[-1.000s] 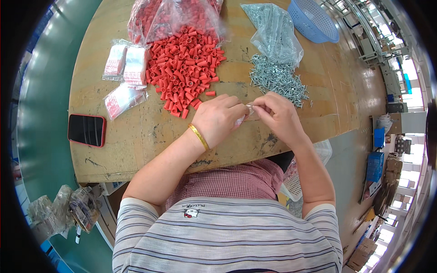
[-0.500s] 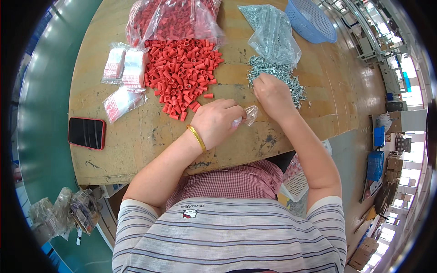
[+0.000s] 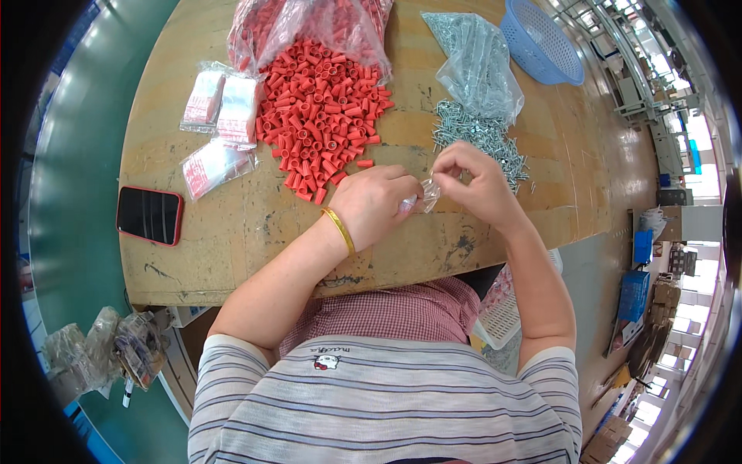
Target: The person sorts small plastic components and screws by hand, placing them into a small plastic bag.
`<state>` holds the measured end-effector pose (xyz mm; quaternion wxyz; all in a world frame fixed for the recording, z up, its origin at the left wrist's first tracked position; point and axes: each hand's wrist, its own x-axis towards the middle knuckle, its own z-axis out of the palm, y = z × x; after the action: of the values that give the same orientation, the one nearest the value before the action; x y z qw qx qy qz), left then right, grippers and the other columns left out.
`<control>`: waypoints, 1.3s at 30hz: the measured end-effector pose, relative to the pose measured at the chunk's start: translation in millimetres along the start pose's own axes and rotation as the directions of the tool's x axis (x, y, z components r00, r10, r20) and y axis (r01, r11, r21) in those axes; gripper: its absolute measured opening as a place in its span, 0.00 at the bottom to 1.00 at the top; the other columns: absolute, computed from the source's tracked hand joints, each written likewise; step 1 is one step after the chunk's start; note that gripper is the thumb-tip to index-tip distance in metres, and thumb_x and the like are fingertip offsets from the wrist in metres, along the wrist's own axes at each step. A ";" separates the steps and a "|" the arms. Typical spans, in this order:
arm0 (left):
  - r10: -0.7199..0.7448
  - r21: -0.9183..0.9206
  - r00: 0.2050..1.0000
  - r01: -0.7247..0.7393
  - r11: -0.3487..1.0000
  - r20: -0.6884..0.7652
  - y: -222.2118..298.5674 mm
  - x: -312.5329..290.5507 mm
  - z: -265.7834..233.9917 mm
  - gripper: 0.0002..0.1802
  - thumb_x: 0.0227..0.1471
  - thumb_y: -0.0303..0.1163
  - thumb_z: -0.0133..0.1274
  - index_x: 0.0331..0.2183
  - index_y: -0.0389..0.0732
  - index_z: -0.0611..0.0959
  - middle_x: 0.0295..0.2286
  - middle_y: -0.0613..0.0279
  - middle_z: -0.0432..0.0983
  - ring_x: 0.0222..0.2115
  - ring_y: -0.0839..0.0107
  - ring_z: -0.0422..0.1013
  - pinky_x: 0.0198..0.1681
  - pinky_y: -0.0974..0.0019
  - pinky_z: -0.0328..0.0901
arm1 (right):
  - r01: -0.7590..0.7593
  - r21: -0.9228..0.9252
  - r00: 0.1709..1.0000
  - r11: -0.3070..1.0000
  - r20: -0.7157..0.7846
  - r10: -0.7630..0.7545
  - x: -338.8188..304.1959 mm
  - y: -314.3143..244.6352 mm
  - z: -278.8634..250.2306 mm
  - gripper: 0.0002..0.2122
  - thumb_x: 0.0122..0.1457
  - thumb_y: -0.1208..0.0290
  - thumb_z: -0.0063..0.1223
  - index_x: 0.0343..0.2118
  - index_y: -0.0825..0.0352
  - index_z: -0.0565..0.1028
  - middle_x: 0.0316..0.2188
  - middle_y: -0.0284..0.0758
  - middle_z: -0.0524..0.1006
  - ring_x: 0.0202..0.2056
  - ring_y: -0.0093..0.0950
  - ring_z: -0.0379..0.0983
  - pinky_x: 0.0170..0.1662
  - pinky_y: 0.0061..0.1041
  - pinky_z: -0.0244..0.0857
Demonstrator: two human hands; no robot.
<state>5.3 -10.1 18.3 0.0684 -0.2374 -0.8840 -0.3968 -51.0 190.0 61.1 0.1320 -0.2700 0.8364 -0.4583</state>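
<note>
My left hand [image 3: 379,197] is closed on a small clear plastic bag [image 3: 430,195], whose crinkled end sticks out past the fingertips. At that end, my right hand [image 3: 478,184] has thumb and forefinger pinched together; whatever is between them is too small to make out. Just beyond the right hand lies a heap of small silver screws [image 3: 483,139], spilling from a large clear bag [image 3: 483,77]. A big pile of red, hollow, cone-shaped plastic caps [image 3: 321,116] spreads beyond my left hand, with one loose cap [image 3: 365,163] close to it.
Packs of small printed plastic bags [image 3: 236,112] and another bag pack [image 3: 216,166] lie left of the caps. A phone [image 3: 149,215] rests near the left edge of the wooden table [image 3: 224,263]. A blue plastic basket [image 3: 541,46] stands at the far right.
My right hand has come back from the screw heap to the bag's end, fingers pinched. My left hand still holds the bag in nearly the same place. The whole view has shifted slightly.
</note>
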 end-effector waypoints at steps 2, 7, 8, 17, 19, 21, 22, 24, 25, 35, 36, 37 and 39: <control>-0.006 0.022 1.000 0.006 1.000 -0.003 -1.8 -0.5 0.7 0.09 0.42 0.28 0.59 0.32 0.46 0.81 0.28 0.63 0.73 0.29 0.62 0.73 0.30 0.60 0.68 | 0.105 -0.069 0.995 0.992 0.011 -0.104 -0.6 4.1 1.0 0.03 0.51 0.77 0.55 0.28 0.69 0.74 0.28 0.32 0.72 0.32 0.23 0.69 0.39 0.22 0.64; 0.001 0.035 1.000 -0.001 0.999 0.006 0.6 -0.3 -2.3 0.10 0.41 0.28 0.58 0.32 0.46 0.81 0.27 0.63 0.73 0.29 0.62 0.73 0.29 0.60 0.68 | 0.151 -0.111 0.983 0.982 -0.089 -0.162 5.0 4.3 -4.9 0.04 0.51 0.76 0.56 0.29 0.69 0.75 0.29 0.33 0.73 0.32 0.26 0.70 0.39 0.24 0.65; -0.001 0.034 1.000 0.001 0.999 0.006 1.8 -0.1 -3.3 0.10 0.41 0.28 0.58 0.32 0.46 0.81 0.27 0.63 0.73 0.28 0.61 0.73 0.29 0.60 0.68 | 0.154 -0.112 0.982 0.982 -0.090 -0.165 9.7 4.3 -5.0 0.04 0.51 0.76 0.56 0.29 0.69 0.75 0.29 0.33 0.73 0.32 0.26 0.70 0.39 0.24 0.65; 0.123 -0.153 0.983 -0.101 0.983 0.138 2.0 -1.7 0.8 0.07 0.43 0.29 0.56 0.30 0.46 0.81 0.25 0.63 0.73 0.28 0.61 0.72 0.29 0.59 0.67 | 0.409 -0.402 0.907 0.819 0.078 -0.414 80.1 26.8 46.7 0.09 0.49 0.75 0.56 0.35 0.69 0.74 0.33 0.39 0.74 0.35 0.38 0.73 0.39 0.31 0.68; 0.132 -0.161 0.984 -0.112 0.981 0.122 0.4 -2.6 2.5 0.06 0.44 0.29 0.56 0.30 0.45 0.81 0.25 0.63 0.73 0.29 0.61 0.72 0.29 0.58 0.67 | 0.490 -0.556 0.856 0.671 0.162 -0.492 87.5 26.4 55.3 0.09 0.46 0.76 0.55 0.32 0.67 0.72 0.29 0.38 0.72 0.33 0.37 0.72 0.37 0.33 0.69; 0.140 -0.172 0.985 -0.120 0.978 0.103 -1.2 -4.0 4.3 0.06 0.44 0.29 0.56 0.29 0.45 0.81 0.25 0.63 0.73 0.29 0.61 0.72 0.29 0.58 0.67 | 0.488 -0.592 0.856 0.641 0.181 -0.485 88.7 25.7 58.8 0.09 0.45 0.77 0.54 0.31 0.67 0.71 0.29 0.38 0.70 0.33 0.37 0.71 0.37 0.33 0.69; 0.135 -0.164 0.985 -0.117 0.980 0.109 -2.1 -4.2 4.9 0.05 0.44 0.29 0.56 0.29 0.45 0.80 0.26 0.63 0.73 0.29 0.61 0.72 0.30 0.58 0.67 | 0.482 -0.629 0.857 0.610 0.195 -0.477 88.6 25.6 60.2 0.08 0.44 0.78 0.54 0.29 0.66 0.70 0.28 0.37 0.69 0.33 0.36 0.71 0.37 0.32 0.69; 0.134 -0.159 0.984 -0.115 0.981 0.115 -2.2 -3.9 4.1 0.05 0.44 0.29 0.56 0.29 0.45 0.80 0.26 0.63 0.73 0.29 0.61 0.72 0.30 0.58 0.67 | 0.468 -0.640 0.864 0.610 0.186 -0.468 83.2 24.6 55.9 0.08 0.44 0.78 0.54 0.29 0.66 0.70 0.28 0.37 0.69 0.33 0.36 0.71 0.37 0.32 0.69; 0.128 -0.142 0.984 -0.111 0.984 0.123 -1.3 -3.7 2.7 0.05 0.44 0.29 0.56 0.29 0.45 0.80 0.26 0.63 0.73 0.30 0.61 0.73 0.30 0.58 0.67 | 0.453 -0.650 0.870 0.610 0.174 -0.461 79.3 24.8 52.4 0.08 0.43 0.79 0.53 0.29 0.66 0.70 0.28 0.37 0.69 0.34 0.36 0.71 0.37 0.31 0.69; 0.084 -0.068 0.988 -0.075 0.995 0.132 -4.7 -2.1 -1.4 0.06 0.46 0.32 0.56 0.30 0.45 0.81 0.26 0.63 0.72 0.29 0.61 0.72 0.29 0.58 0.67 | 0.334 -0.689 0.918 0.643 0.085 -0.387 51.1 33.5 37.0 0.10 0.42 0.80 0.53 0.31 0.67 0.68 0.30 0.38 0.68 0.35 0.36 0.69 0.38 0.31 0.69; 0.089 -0.068 0.987 -0.080 0.994 0.135 -5.8 -2.5 -1.7 0.06 0.46 0.32 0.56 0.30 0.45 0.81 0.26 0.63 0.72 0.29 0.61 0.72 0.29 0.58 0.67 | 0.348 -0.677 0.915 0.648 0.097 -0.391 47.7 32.7 36.3 0.10 0.43 0.80 0.53 0.31 0.67 0.69 0.30 0.38 0.68 0.35 0.36 0.69 0.37 0.31 0.69; 0.087 -0.050 0.988 -0.081 0.995 0.125 -7.3 -3.0 -1.4 0.06 0.47 0.33 0.57 0.31 0.46 0.81 0.26 0.63 0.72 0.29 0.61 0.72 0.28 0.58 0.67 | 0.363 -0.665 0.912 0.653 0.109 -0.395 44.4 32.2 35.6 0.10 0.43 0.80 0.53 0.30 0.67 0.69 0.30 0.37 0.68 0.35 0.36 0.69 0.37 0.31 0.69; 0.088 -0.032 0.990 -0.085 0.996 0.113 -7.6 -1.8 -1.0 0.06 0.47 0.33 0.57 0.31 0.46 0.81 0.26 0.63 0.72 0.29 0.61 0.72 0.28 0.58 0.66 | 0.376 -0.653 0.904 0.657 0.103 -0.415 38.4 35.5 30.7 0.10 0.43 0.80 0.53 0.30 0.67 0.69 0.30 0.37 0.67 0.34 0.35 0.69 0.37 0.31 0.69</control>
<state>3.2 -15.8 13.4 0.0316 -0.2989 -0.8699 -0.3911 -79.8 162.1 15.7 -0.0978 -0.4612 0.8675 -0.1584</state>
